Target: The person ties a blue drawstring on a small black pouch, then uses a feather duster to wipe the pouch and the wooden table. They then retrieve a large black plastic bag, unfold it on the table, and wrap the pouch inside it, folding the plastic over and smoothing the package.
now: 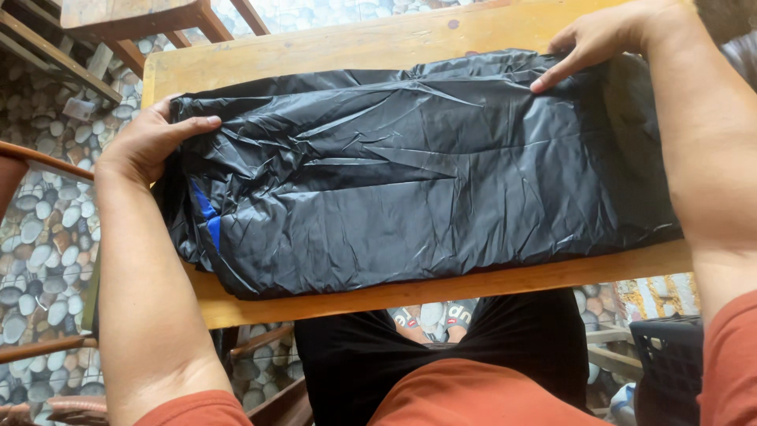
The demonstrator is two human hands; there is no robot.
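We see a black plastic bag [418,173] lying flat on the wooden surface [331,47], with its long side running from left to right between our two hands. Our left hand [150,138] holds the left end, thumb on top and fingers tucked under. Our right hand [599,35] rests open on the far right corner, fingers pressing down. Both hands touch the bag, one at each end. The bag is shiny and crinkly, with a bit of blue [206,217] peeking out at the left.

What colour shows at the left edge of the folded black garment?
Bright blue strip on the black garment, beside the left hand; head view.
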